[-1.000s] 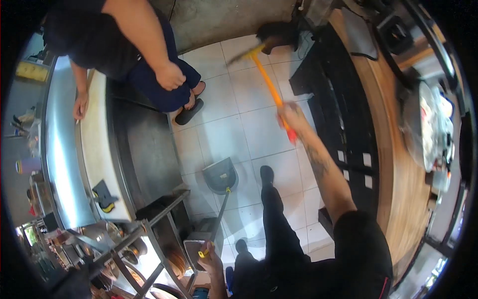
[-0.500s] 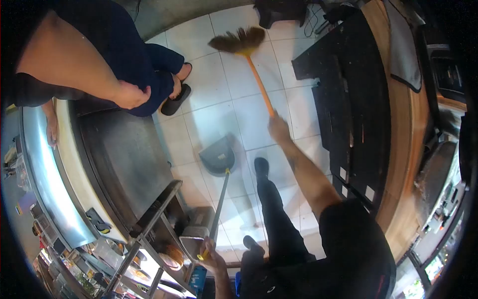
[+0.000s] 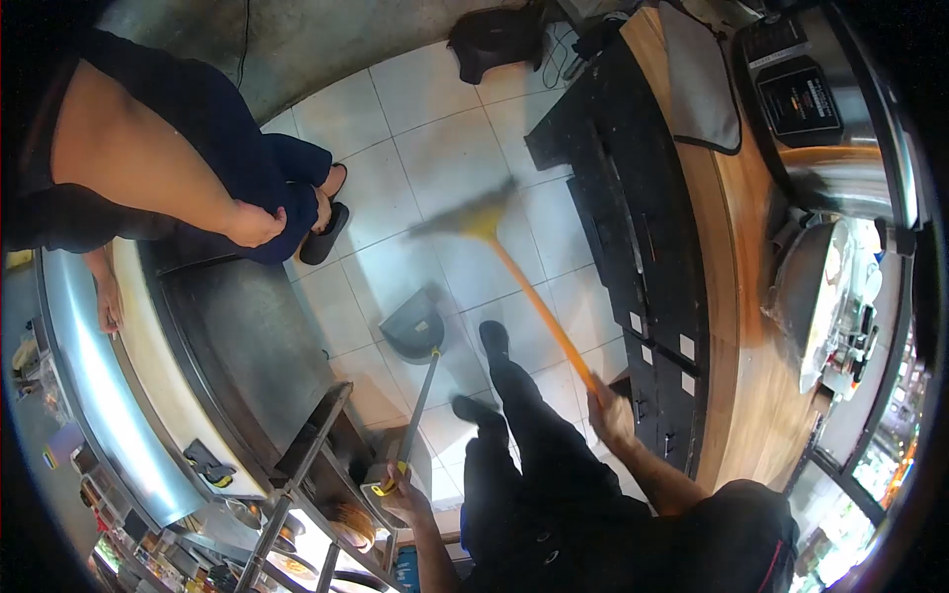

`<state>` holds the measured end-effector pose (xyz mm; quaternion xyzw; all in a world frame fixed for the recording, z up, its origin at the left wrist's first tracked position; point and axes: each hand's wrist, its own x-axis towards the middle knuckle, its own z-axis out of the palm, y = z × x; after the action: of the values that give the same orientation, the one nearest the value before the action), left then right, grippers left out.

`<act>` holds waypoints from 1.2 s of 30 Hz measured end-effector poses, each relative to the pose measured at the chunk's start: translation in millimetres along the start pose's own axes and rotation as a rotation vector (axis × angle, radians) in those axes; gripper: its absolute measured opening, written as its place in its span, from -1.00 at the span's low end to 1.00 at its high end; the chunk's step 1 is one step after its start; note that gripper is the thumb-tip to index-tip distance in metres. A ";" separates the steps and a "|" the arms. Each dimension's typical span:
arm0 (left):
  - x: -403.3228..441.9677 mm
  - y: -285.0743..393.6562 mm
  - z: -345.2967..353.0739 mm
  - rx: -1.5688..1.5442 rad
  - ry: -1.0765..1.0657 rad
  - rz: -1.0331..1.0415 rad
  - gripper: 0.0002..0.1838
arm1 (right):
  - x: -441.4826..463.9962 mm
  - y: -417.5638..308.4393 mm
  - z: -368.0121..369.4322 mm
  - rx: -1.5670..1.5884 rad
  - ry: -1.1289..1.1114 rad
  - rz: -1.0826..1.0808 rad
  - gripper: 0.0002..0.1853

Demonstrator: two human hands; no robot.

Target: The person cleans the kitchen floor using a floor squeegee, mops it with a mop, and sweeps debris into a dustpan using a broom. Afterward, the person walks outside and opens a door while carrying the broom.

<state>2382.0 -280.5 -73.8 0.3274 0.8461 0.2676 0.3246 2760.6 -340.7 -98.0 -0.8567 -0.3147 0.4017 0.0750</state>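
My right hand (image 3: 613,415) is closed round the orange handle of a broom (image 3: 539,301). The broom's yellow neck and blurred bristles are over the white floor tiles, beyond my feet. At the lower centre, my left hand (image 3: 405,497) grips the yellow end of a long dustpan handle. The grey dustpan (image 3: 412,328) rests on the tiles, nearer to me than the broom head and to its left.
Another person (image 3: 188,168) is at the upper left, with feet in dark sandals. A black stool (image 3: 494,42) stands by the far wall. Black drawers and a wooden counter (image 3: 736,395) run along the right; a metal rack (image 3: 316,435) is at the lower left.
The broom head has come down from the far floor towards the dustpan, and my right hand has drawn back towards my body. My left hand still holds the dustpan handle.
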 end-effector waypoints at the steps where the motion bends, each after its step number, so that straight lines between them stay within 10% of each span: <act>1: 3.2 5.6 -3.1 0.024 -0.007 0.014 -0.46 | 20.3 -22.2 -7.2 -0.011 0.007 0.007 -0.55; 8: 54.9 18.9 -12.3 0.013 -0.044 0.081 -0.45 | 267.1 -103.2 4.4 -0.106 0.474 -0.269 -0.56; 14: 139.7 18.9 7.9 0.084 -0.043 0.093 -0.42 | 414.3 -170.0 -45.7 -0.044 0.340 -0.036 -0.63; 25: 241.7 67.2 30.9 0.200 -0.214 0.300 -0.44 | 390.4 -65.7 59.6 0.248 0.393 -0.047 -0.50; 36: 282.3 60.1 51.3 0.147 -0.361 0.286 -0.43 | 480.0 -94.9 22.9 -0.110 0.352 0.020 -0.54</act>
<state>2279.7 -24.1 -172.6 0.5091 0.7366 0.1859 0.4047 2928.4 19.3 -384.8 -0.9198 -0.3097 0.2282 0.0778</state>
